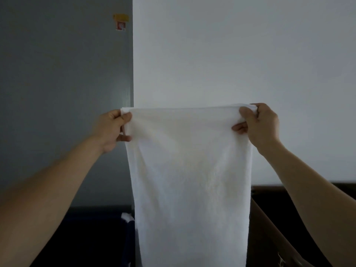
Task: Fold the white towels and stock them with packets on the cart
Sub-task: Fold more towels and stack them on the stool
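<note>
While both hands are held up in front of me, I see the left hand [113, 130] and the right hand [260, 126] at almost the same height, well apart from each other. Each hand is closed on one top corner of the white towel [192, 180]. The left thumb and curled fingers pinch the left corner. The right hand grips the right corner, with the cloth bunched over its fingers.

Between the two hands the top edge of the towel runs nearly straight and level. Below the hands the towel hangs down flat as one long sheet. Its lower end goes out of the view at the bottom, so I cannot tell where it ends.

Under the right hand, behind the edge of the towel, there is a brown cardboard box [269, 236]. Under the left hand the area is very dark, and only a small white piece of cloth [127, 217] shows just beside the left edge of the towel. I cannot tell what it lies on.

Behind the left hand stands a grey panel [67, 93], and behind the towel and the right hand a white wall [240, 54]. High above the left hand, on the grey panel near its right edge, a small yellow and red sticker [121, 22] is fixed.
</note>
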Available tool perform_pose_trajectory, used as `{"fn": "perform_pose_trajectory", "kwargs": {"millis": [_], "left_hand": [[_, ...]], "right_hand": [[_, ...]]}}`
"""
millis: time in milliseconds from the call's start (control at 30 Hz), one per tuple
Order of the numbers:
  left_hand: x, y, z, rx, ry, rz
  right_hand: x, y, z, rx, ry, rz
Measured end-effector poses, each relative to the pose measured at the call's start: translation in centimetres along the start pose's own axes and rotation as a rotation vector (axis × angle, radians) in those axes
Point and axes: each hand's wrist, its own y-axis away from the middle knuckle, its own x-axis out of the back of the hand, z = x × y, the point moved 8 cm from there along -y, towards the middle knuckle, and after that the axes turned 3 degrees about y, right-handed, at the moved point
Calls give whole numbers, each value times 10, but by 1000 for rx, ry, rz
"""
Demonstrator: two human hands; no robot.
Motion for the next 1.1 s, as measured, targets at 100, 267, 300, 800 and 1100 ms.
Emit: {"fn": "perform_pose_trajectory", "kwargs": {"millis": [100, 267, 300, 800, 1100], "left_hand": [[-3, 2, -7, 16, 39, 6], [1, 6, -8, -40, 0, 95], [1, 8, -9, -53, -27, 100], [-17, -32, -109, 34, -404, 216], [-45, -67, 6, -222, -379, 311]], "right_hand": [[3, 2, 7, -16, -3, 14], [8, 2, 18, -51, 3, 17], [8, 3, 22, -62, 9, 6], [-56, 0, 117, -298, 46, -194], [-28, -77, 68, -117, -131, -85]]}}
